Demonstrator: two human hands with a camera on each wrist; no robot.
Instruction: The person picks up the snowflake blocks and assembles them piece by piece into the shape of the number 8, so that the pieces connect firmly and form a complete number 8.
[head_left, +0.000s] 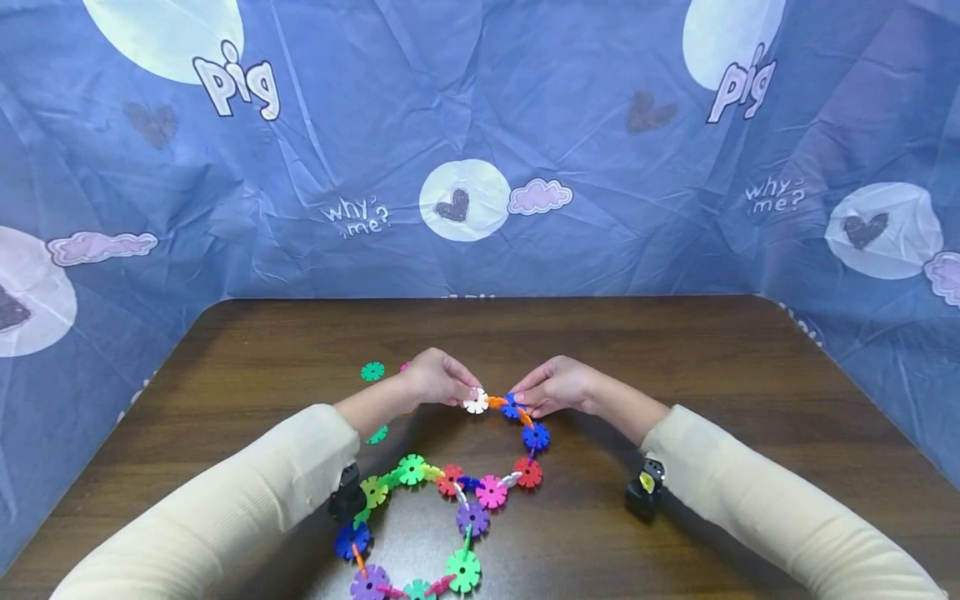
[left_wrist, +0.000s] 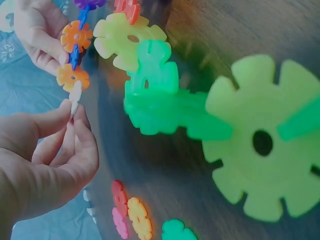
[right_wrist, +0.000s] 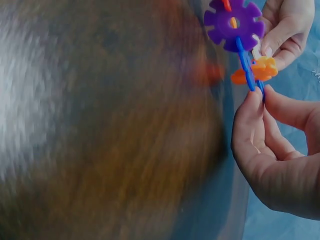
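Note:
My left hand (head_left: 438,379) pinches a white notched flower disc (head_left: 476,402) between thumb and fingers. An orange disc (head_left: 496,402) links it to a blue disc (head_left: 512,407), which my right hand (head_left: 566,385) pinches by its edge. From there the chain curves down through another orange disc, a blue disc (head_left: 536,437) and a red disc (head_left: 528,472) to a pink disc (head_left: 492,492). That joins a lower ring of interlocked discs, with a purple disc (head_left: 472,518) and a green disc (head_left: 463,571). My left sleeve and wrist camera are close beside the ring's left side.
Loose discs lie on the brown table (head_left: 675,350) near my left forearm: a green disc (head_left: 372,372), a second green disc (head_left: 377,435), and red, pink and orange discs (left_wrist: 139,218) in the left wrist view. A blue printed cloth (head_left: 600,250) hangs behind the table.

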